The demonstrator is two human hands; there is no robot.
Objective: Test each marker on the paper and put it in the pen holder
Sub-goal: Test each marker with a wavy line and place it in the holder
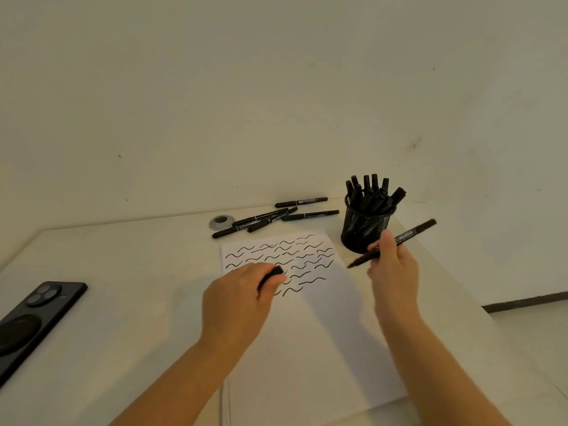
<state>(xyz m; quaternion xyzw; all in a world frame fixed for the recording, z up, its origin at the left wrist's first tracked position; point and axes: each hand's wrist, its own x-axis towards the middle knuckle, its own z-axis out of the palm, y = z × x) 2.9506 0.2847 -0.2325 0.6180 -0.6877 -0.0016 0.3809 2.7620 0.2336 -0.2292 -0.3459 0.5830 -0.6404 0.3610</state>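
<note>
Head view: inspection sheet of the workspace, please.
Surface: pale table, partly covered by paper.
Job's things: paper with rows of squiggles; mesh holder full of markers; loose markers behind the paper.
Clutter: phone at left; grommet.
Hands: left hand grips a cap; right hand holds a marker.
Cables: nothing seen.
Surroundings: bare wall; floor at right.

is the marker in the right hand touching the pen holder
Cannot tell. In the head view the marker held by the right hand overlaps the pen holder, hiding any gap.
</note>
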